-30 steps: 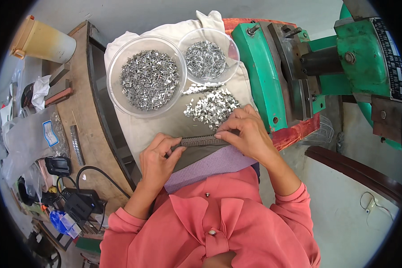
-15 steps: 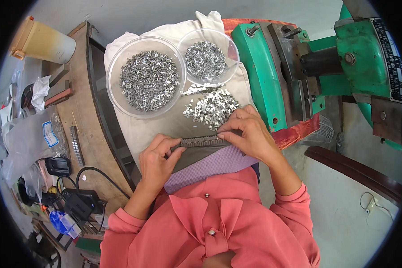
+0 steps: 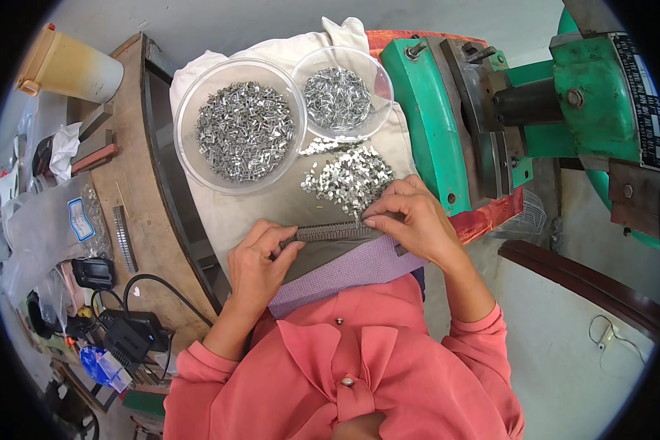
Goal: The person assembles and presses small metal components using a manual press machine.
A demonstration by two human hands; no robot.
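Note:
A dark, toothed metal bar (image 3: 328,232) lies level over the cloth in front of me. My left hand (image 3: 259,257) grips its left end between thumb and fingers. At the bar's right end, my right hand (image 3: 405,217) is closed in a pinch, with a small shiny metal piece (image 3: 358,221) at its fingertips; the bar's far right end is partly hidden there. Just beyond that hand is a loose heap of small silvery pieces (image 3: 348,178). Behind it stand a large clear tub (image 3: 185,165) and a smaller clear tub (image 3: 386,79), both holding many small metal parts.
A green machine (image 3: 430,132) with a dark ram stands close on the right. Purple textured cloth (image 3: 345,273) covers the near edge. On the left, a wooden bench (image 3: 143,213) carries a second slotted bar (image 3: 125,238), plastic bags, a black cable and a yellowish container (image 3: 77,70).
My right fingertips have shifted slightly right and up from the bar, and a small shiny piece now shows upright at its right end. My left hand keeps its hold.

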